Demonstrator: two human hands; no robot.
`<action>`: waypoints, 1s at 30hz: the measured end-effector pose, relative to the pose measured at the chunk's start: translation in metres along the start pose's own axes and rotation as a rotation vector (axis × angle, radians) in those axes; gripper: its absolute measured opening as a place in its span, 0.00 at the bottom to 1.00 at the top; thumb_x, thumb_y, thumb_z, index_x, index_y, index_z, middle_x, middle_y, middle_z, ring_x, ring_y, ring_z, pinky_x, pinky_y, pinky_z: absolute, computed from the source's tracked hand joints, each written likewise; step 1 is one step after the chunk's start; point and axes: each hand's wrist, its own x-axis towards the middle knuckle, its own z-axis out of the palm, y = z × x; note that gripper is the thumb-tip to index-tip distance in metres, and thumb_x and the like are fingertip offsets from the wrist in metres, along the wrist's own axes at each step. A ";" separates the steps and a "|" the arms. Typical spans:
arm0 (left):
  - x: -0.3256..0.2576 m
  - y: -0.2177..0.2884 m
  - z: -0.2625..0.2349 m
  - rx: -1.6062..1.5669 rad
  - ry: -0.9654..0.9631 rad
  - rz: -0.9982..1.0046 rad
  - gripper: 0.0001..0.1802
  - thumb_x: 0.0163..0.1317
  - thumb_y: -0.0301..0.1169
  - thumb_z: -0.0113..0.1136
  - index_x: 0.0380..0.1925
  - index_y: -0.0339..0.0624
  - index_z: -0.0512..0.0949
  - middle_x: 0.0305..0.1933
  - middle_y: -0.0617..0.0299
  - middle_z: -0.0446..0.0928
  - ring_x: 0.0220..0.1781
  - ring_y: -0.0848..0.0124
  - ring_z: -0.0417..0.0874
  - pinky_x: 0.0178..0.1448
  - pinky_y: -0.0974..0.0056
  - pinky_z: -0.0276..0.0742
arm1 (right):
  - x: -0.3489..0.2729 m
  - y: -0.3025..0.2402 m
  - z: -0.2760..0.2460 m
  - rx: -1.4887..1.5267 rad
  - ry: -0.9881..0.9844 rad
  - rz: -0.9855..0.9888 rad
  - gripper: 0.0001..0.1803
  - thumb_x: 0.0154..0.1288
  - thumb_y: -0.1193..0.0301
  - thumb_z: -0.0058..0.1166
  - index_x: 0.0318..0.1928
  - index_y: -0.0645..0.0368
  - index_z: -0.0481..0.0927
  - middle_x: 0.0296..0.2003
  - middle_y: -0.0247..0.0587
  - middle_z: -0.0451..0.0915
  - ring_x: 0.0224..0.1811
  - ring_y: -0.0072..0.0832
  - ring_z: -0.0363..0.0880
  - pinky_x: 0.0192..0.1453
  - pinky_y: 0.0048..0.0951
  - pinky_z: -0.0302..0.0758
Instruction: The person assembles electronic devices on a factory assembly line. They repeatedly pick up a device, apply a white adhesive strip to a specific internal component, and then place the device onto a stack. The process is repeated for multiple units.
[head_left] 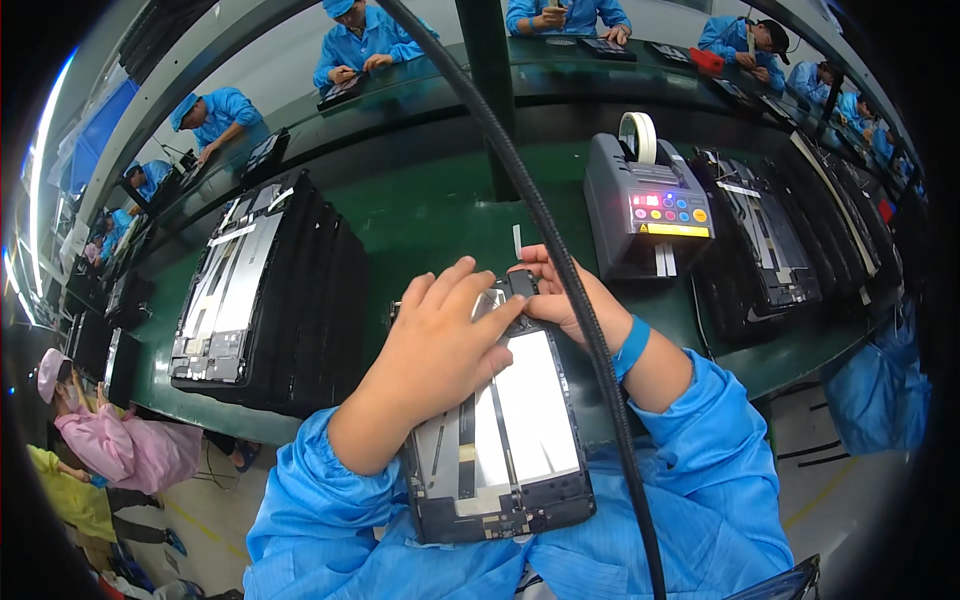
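Note:
A tablet with its back off (540, 400) leans between my lap and the table edge, its metal plate and dark flat cables showing. Across its upper left part lies my left hand (440, 325), fingers spread, the index fingertip touching near the top end. My right hand (570, 300) is closed around the tablet's top right corner, with the thumb on the near side and the other fingers bent behind. A short pale strip of tape (517, 242) stands up at the right fingertips; whether it sticks to a finger or to the table is unclear.
A grey tape dispenser (650, 205) with a white tape roll (638, 137) stands right of centre. Stacks of opened tablets rise at left (235, 290) and right (765, 235). A black braided cable (560, 235) crosses the view. Co-workers in blue (370, 45) sit across the green table (410, 215).

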 end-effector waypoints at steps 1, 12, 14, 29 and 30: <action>-0.001 0.001 -0.001 -0.048 -0.003 0.001 0.26 0.50 0.45 0.66 0.51 0.53 0.79 0.58 0.49 0.71 0.67 0.47 0.66 0.65 0.41 0.62 | 0.001 0.003 0.000 -0.004 0.010 -0.016 0.35 0.54 0.81 0.56 0.63 0.67 0.56 0.54 0.45 0.68 0.44 0.23 0.76 0.50 0.23 0.75; 0.001 -0.001 -0.002 0.099 -0.036 -0.007 0.30 0.47 0.52 0.66 0.52 0.57 0.79 0.63 0.47 0.67 0.70 0.44 0.60 0.66 0.37 0.57 | -0.010 -0.031 -0.009 -0.408 0.050 -0.146 0.14 0.57 0.70 0.62 0.43 0.60 0.76 0.37 0.32 0.73 0.32 0.15 0.69 0.37 0.19 0.71; 0.002 -0.001 0.000 0.099 -0.041 -0.008 0.31 0.47 0.52 0.66 0.53 0.57 0.79 0.63 0.47 0.66 0.70 0.45 0.59 0.67 0.37 0.56 | -0.008 -0.032 -0.009 -0.460 0.036 -0.134 0.18 0.55 0.70 0.63 0.45 0.59 0.74 0.35 0.31 0.71 0.31 0.15 0.69 0.35 0.19 0.71; 0.000 -0.007 0.006 0.028 -0.014 0.040 0.25 0.48 0.46 0.66 0.48 0.56 0.80 0.61 0.52 0.69 0.70 0.47 0.60 0.67 0.39 0.58 | 0.001 0.009 -0.005 -0.245 0.097 -0.059 0.30 0.50 0.74 0.63 0.55 0.54 0.66 0.33 0.30 0.65 0.34 0.20 0.66 0.39 0.21 0.69; 0.001 -0.007 0.005 0.049 -0.018 0.041 0.25 0.48 0.48 0.65 0.48 0.56 0.80 0.60 0.52 0.69 0.69 0.45 0.61 0.66 0.39 0.59 | -0.001 0.008 -0.006 -0.206 0.098 -0.057 0.30 0.51 0.74 0.63 0.55 0.54 0.66 0.33 0.30 0.65 0.34 0.20 0.67 0.39 0.21 0.70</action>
